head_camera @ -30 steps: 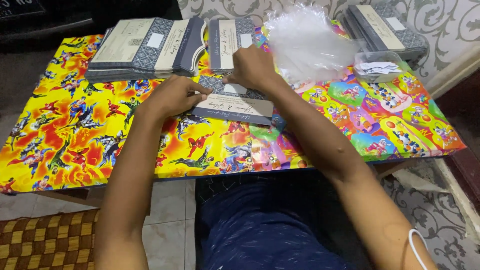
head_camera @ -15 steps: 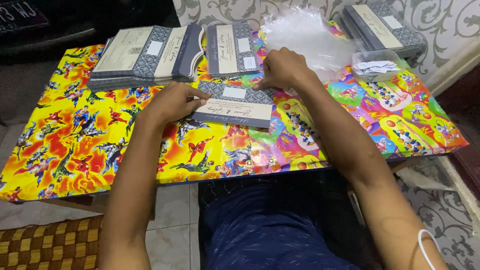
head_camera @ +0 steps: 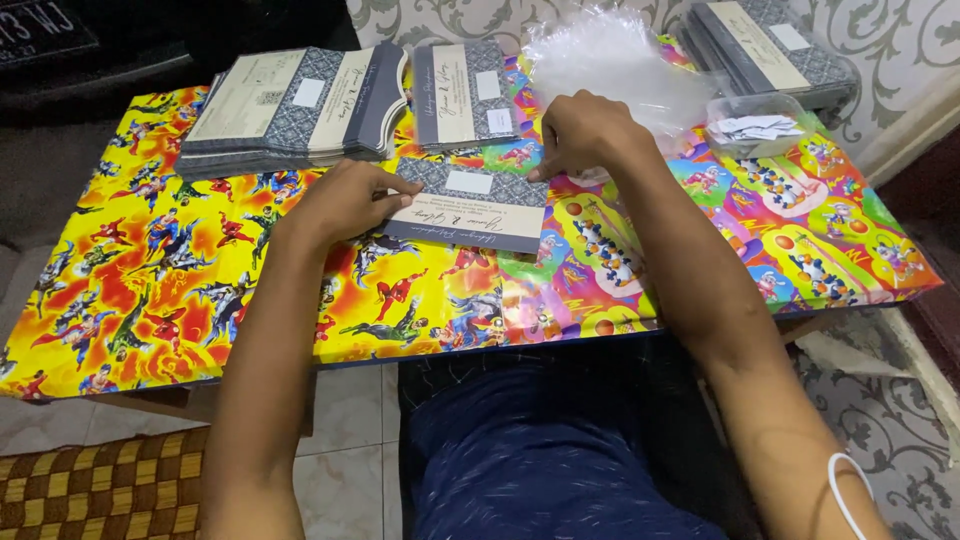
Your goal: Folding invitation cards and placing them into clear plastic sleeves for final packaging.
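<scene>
While both hands rest on the table (head_camera: 120,330), covered in bright cartoon-print paper, the left hand (head_camera: 345,200) pinches the left edge of a grey-and-cream patterned card (head_camera: 470,205) between thumb and fingers. The right hand (head_camera: 585,135), fingers curled and pressed down, touches the card's upper right corner, so the card lies flat between the two hands. Beyond the left hand sits a stack of matching cards (head_camera: 290,110); a smaller stack (head_camera: 460,95) lies just beyond the card. Clear plastic sleeves (head_camera: 620,60) lie just beyond the right hand.
</scene>
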